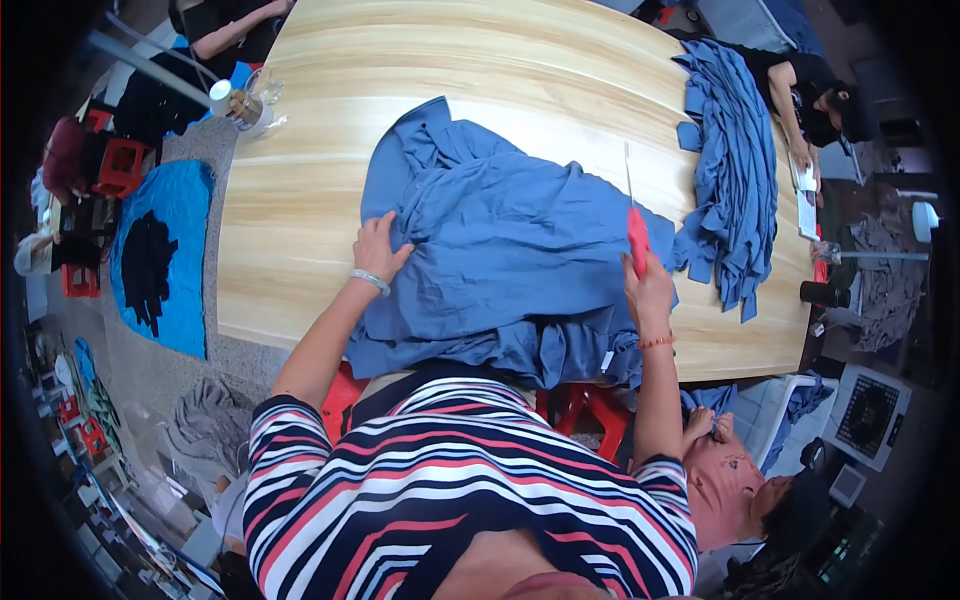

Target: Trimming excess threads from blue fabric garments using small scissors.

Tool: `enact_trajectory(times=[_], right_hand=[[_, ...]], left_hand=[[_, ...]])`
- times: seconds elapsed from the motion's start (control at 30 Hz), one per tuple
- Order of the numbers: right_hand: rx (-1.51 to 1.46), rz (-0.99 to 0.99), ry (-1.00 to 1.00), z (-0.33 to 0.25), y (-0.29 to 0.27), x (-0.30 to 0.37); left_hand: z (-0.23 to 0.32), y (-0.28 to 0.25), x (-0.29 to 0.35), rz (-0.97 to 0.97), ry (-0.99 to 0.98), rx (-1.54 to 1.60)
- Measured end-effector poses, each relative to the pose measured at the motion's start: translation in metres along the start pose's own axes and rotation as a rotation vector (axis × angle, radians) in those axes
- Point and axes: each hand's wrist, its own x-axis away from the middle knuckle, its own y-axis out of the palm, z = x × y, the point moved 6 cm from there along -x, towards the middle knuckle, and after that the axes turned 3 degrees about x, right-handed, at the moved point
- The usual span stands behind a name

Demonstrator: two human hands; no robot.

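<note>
A blue garment (500,240) lies spread and wrinkled on the wooden table in front of me, its near part bunched along the table edge by my body. My left hand (378,248) rests on the garment's left side, fingers stretched forward and thumb apart. Over its right side, my right hand (648,285) is closed around the red handle of a slim tool (638,235). A thin metal shaft or blade points from it away from me; its exact kind cannot be made out. A small white label (607,361) shows at the garment's near right edge.
A long heap of blue garments (735,170) lies along the right side of the pale wooden table (330,60), where a co-worker (800,95) leans in. A person in pink (725,480) sits near right. A blue sheet (190,260) with dark cloth lies left. Red stools (590,415) stand below.
</note>
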Motion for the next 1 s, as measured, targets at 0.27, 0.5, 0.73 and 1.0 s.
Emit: enact_trajectory(times=[0.27,0.5,0.73,1.0], right_hand=[[0.104,-0.158,0.024,-0.06,0.063,-0.086],[0.043,-0.243,0.037,-0.023,0.088,-0.095],[0.071,0.037,0.316,0.147,-0.022,-0.013],[-0.273,-0.127,0.158,-0.011,0.003,-0.012]], left_hand=[[0.082,-0.036,0.017,-0.136,0.506,0.407],[0.132,0.021,0.098,-0.712,0.511,0.447],[0.115,0.025,0.088,-0.423,0.191,0.691],[0.061,-0.007,0.008,0.154,0.057,0.284]])
